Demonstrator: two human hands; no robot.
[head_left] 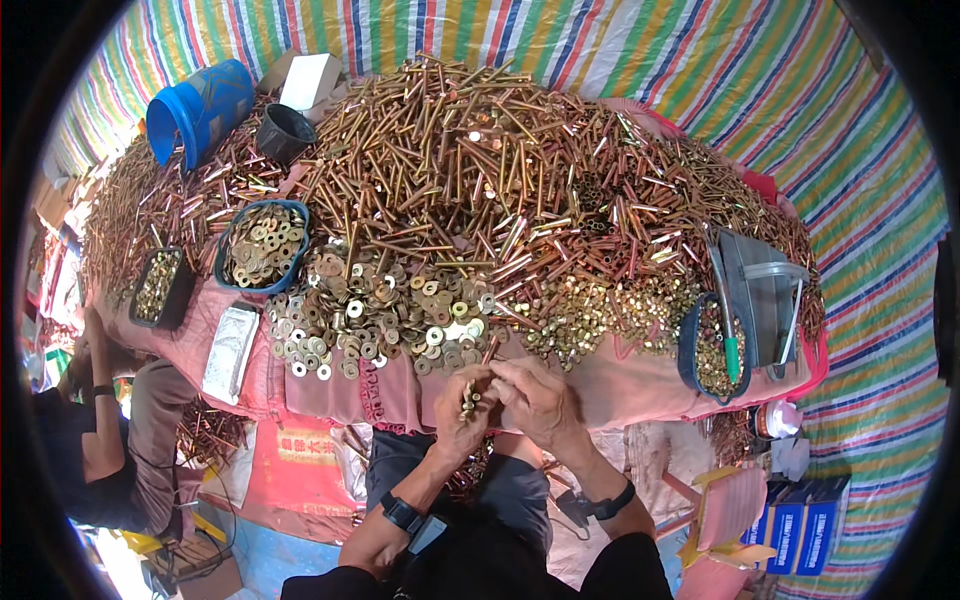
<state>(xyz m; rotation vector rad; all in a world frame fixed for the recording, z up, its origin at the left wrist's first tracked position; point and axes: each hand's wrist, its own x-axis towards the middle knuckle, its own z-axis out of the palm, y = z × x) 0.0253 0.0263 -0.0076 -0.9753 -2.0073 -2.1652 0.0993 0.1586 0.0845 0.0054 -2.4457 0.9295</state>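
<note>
One tub [249,288] holds washers [265,242]; left hand [457,416] clasps fasteners [468,398], grip of right hand [541,402] unclear.

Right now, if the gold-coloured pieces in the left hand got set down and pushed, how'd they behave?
The gold-coloured pieces are likely stiff, as they look metal. Their ends look round, so they may roll across the pink cloth. The bunch in the left hand would probably scatter, as no tie is visible.
</note>
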